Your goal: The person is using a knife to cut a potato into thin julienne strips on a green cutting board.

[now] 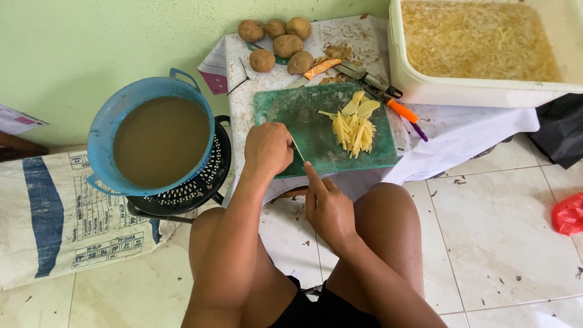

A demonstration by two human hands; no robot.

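My left hand (267,149) rests knuckles-up on the left part of a green cutting board (291,109), fingers curled; whatever lies under it is hidden. My right hand (328,203) sits just off the board's near edge, index finger stretched forward along a thin knife (297,150) whose blade runs beside the left hand. A pile of pale yellow potato sticks (354,130) and a few slices lies on the right half of the board. The board sits on a low, cloth-covered table (452,130) between my bare knees.
Several whole potatoes (276,42) lie behind the board, with an orange peeler (322,68) and an orange-handled tool (401,110). A white tub (425,91) of cut potato in water stands back right. A blue basin (100,130) of murky water stands left, above a sack (54,212).
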